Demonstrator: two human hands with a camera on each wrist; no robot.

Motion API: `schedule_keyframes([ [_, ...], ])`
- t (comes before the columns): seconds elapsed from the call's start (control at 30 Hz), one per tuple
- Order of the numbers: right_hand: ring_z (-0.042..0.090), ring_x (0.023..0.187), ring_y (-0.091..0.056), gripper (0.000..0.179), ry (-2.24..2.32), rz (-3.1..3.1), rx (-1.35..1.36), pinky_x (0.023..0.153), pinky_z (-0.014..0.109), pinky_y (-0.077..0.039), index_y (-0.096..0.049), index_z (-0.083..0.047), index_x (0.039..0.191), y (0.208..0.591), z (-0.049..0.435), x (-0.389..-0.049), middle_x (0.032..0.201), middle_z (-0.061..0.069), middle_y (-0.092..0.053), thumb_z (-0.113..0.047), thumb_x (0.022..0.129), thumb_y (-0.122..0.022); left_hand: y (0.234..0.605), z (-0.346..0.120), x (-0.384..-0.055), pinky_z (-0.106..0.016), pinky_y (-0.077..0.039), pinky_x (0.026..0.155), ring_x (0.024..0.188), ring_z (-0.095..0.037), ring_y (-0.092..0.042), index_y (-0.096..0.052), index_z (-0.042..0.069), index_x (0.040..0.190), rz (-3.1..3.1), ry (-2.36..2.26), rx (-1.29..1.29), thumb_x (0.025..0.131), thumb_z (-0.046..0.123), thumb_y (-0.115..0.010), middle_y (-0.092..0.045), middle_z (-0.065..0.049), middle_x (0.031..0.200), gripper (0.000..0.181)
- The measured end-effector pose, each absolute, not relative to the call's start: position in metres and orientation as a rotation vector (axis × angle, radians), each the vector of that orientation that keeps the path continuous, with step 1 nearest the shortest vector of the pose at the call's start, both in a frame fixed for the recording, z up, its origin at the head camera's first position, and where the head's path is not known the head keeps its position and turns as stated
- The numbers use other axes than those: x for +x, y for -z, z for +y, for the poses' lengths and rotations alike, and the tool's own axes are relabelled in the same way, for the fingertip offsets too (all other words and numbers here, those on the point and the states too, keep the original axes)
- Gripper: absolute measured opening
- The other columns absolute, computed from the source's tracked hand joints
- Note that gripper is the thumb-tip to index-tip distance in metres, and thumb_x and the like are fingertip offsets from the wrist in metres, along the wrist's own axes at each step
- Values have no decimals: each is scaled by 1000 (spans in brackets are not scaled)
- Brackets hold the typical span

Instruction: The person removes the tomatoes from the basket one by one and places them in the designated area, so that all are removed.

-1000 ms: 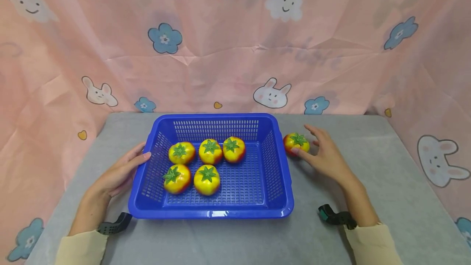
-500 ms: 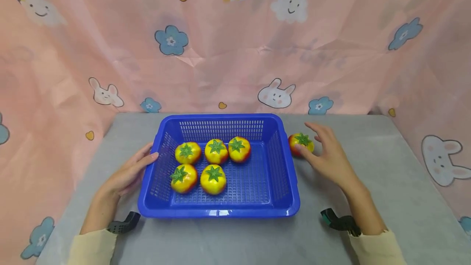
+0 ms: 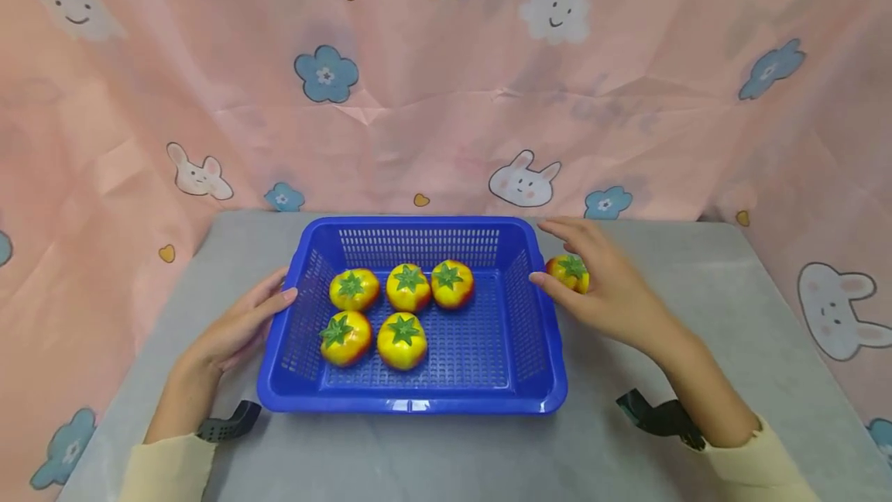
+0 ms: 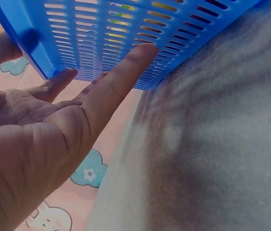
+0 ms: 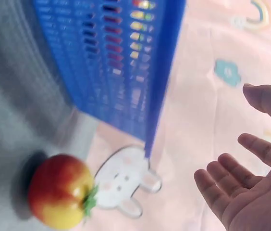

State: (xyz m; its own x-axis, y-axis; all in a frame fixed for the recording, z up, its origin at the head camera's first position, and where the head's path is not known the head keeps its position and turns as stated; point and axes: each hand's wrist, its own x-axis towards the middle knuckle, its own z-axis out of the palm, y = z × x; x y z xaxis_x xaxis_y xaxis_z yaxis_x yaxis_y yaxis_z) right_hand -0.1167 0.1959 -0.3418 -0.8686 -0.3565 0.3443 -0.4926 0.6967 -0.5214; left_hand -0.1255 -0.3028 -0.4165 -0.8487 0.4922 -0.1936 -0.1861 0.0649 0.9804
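A blue slotted plastic basket (image 3: pixel 411 405) stands on the grey table, with several glossy yellow-and-red tomato-like fruits (image 3: pixel 402 341) grouped in its left half. My left hand (image 3: pixel 240 324) rests at the basket's left side; its thumb tip lies on the rim and its extended fingers lie along the slotted outer wall (image 4: pixel 174 29). Outside the right wall lies one more such fruit (image 3: pixel 567 273), whole in the right wrist view and partly covered by my right hand in the head view. My right hand (image 3: pixel 609 285) hovers above that fruit, fingers spread and holding nothing, thumb tip overlapping the basket's right rim.
Grey table surface (image 3: pixel 697 293) extends to the right of the basket and in front of it. A pink printed cloth (image 3: pixel 418 153) hangs behind and along both sides. Each wrist wears a dark band mount (image 3: pixel 230 421).
My right hand has moved from beside the outside fruit up and leftward to the basket's right rim, its fingers spreading. The fruit stays on the table. My left hand keeps its place.
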Motion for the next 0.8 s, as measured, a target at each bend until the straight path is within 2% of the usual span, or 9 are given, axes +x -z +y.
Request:
schedule_keyframes([
  [0.2, 40, 140, -57, 66, -949, -2826, 769, 105, 63, -57, -51, -16, 156, 328, 170, -113, 161, 12, -48, -29, 97, -79, 418, -306, -120, -39, -65, 97, 119, -14, -73, 1, 7, 170, 1850, -1855, 285, 116, 25, -38, -61, 8, 141, 69],
  [0.3, 38, 142, -56, 67, -938, -2876, 828, 108, 62, -56, -50, -17, 157, 325, 157, -115, 163, 9, -46, -33, 98, -78, 417, -307, -117, -37, -64, 97, 118, -13, -73, 2, 6, 170, 1850, -1859, 267, 116, 25, -38, -62, 9, 140, 70],
  [0.47, 33, 147, -52, 66, -938, -2908, 954, 114, 57, -54, -52, -17, 156, 320, 138, -116, 161, 7, -48, -34, 98, -77, 419, -308, -112, -38, -64, 98, 119, -13, -72, 3, 4, 169, 1847, -1836, 253, 116, 26, -38, -63, 9, 139, 70],
  [0.67, 28, 145, -56, 62, -900, -2938, 1073, 115, 51, -55, -54, -19, 154, 311, 121, -119, 158, 4, -51, -35, 98, -77, 419, -305, -117, -38, -64, 98, 120, -13, -73, 3, 5, 169, 1853, -1829, 249, 116, 27, -38, -63, 9, 139, 71],
  [0.8, 27, 141, -58, 59, -890, -2964, 1169, 116, 52, -53, -56, -19, 152, 310, 110, -125, 154, 4, -55, -36, 99, -76, 419, -304, -121, -38, -64, 99, 121, -13, -72, 3, 5, 170, 1834, -1843, 257, 116, 26, -38, -63, 9, 139, 71],
])
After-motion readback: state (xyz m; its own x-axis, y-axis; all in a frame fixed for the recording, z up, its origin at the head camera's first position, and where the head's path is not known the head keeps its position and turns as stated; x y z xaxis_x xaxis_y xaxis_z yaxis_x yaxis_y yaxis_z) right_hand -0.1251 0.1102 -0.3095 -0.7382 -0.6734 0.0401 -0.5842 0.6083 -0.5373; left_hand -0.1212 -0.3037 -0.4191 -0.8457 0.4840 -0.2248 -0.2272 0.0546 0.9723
